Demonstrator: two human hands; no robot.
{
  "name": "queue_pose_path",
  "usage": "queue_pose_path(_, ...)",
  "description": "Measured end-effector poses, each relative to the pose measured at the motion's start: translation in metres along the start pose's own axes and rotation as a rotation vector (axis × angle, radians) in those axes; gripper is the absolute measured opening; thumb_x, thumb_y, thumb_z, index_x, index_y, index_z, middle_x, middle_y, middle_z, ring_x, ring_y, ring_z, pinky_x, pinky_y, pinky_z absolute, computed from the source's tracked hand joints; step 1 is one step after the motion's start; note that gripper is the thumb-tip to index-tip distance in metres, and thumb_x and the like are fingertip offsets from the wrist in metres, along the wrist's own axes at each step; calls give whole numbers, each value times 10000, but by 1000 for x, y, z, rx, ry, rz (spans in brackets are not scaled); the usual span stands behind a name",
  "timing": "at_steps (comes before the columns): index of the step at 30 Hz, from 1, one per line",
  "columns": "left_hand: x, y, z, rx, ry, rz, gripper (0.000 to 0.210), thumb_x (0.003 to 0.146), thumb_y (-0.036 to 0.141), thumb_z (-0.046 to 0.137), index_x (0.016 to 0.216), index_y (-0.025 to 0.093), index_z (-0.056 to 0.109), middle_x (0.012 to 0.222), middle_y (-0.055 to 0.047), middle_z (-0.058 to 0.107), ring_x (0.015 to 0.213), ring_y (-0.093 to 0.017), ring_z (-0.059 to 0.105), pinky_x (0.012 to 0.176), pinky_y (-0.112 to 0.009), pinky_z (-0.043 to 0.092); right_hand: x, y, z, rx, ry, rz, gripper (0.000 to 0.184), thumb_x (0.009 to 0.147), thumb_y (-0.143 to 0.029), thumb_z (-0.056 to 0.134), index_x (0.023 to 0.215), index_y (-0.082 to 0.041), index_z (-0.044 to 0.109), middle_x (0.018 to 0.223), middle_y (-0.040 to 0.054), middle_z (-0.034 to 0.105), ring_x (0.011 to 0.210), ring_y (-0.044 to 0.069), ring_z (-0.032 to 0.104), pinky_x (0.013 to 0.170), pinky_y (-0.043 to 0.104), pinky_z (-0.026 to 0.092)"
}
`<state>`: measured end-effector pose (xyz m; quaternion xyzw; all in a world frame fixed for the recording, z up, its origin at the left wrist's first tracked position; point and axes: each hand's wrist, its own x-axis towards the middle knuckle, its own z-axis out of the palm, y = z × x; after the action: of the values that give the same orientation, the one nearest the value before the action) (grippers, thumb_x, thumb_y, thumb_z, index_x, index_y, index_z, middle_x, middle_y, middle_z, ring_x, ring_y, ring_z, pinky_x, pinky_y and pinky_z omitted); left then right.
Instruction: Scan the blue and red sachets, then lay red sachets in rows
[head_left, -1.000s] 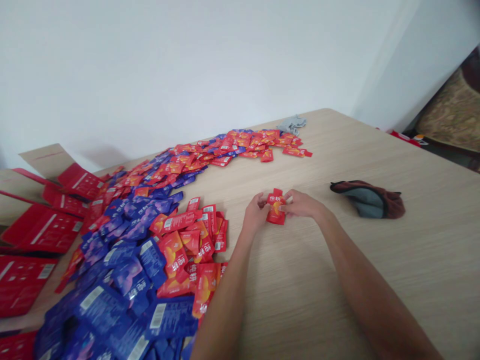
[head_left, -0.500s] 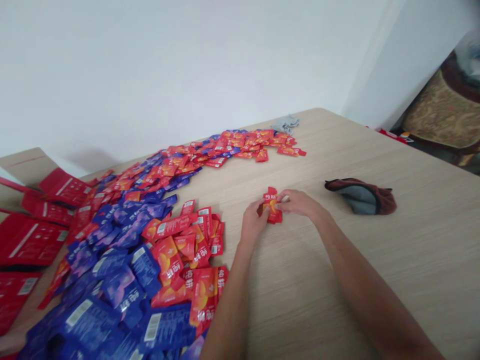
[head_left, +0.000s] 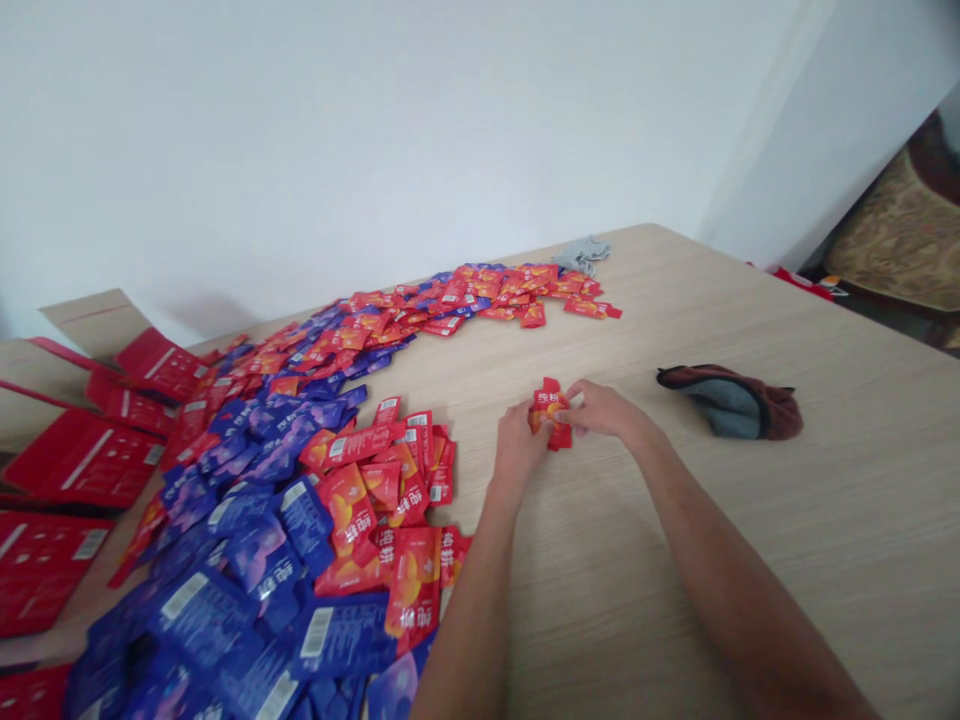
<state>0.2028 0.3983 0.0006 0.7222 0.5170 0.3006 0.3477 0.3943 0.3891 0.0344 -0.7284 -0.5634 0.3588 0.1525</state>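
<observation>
A small red pouch [head_left: 550, 403] with white characters and an orange fruit print lies in front of me, its narrow top pointing away. My left hand [head_left: 520, 443] grips its left edge, the thumb over the front. From the other side, my right hand [head_left: 606, 410] pinches its right edge between thumb and fingers. Something small and white shows at the right fingers; I cannot make out what it is. Nearest my left arm is a heap of red pouches [head_left: 416, 575], which runs into a pile of blue pouches [head_left: 259, 550].
Open red cardboard boxes [head_left: 90, 455] stand along the left. More red and blue pouches form a long band [head_left: 360, 330] by the wall, ending near a grey cloth [head_left: 585, 254]. A brown and grey fabric item [head_left: 739, 405] lies right on the wooden table [head_left: 622, 590].
The view has shifted a little, so everything sits slightly further right and more of the boxes shows. Both hands keep hold of the same red pouch, with little visible change.
</observation>
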Motion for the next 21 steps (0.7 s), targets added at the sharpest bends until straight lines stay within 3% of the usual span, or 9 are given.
queue_pose_path(7,-1,3,-4,-146,-58,-50,407,932,130,622,1335,162,668,1298,-134,759,1107,-240,749,1010,-394,595,4,0,4,28,-15,1,434,911,-398,749,1277,-200,625,725,9,781,765,196,763,694,273,496)
queue_pose_path(13,-5,7,-1,-238,-84,-104,424,931,103,630,1351,156,641,1320,-143,754,1072,-217,771,926,-337,629,4,3,-1,-64,13,-43,269,877,-449,773,1040,-236,745,802,38,786,832,225,757,734,292,495)
queue_pose_path(16,-6,9,-1,-246,-78,-120,431,929,108,640,1359,149,629,1321,-154,751,1077,-221,770,921,-339,628,4,6,-3,-99,27,-59,302,847,-493,797,1018,-247,760,917,56,799,873,233,747,744,299,492)
queue_pose_path(21,-9,13,-5,-211,-71,-117,404,924,158,684,1326,145,649,1283,-166,762,1078,-244,763,931,-368,619,3,9,-1,-92,-2,-48,434,829,-570,803,1117,-254,732,851,32,789,810,220,736,700,291,493)
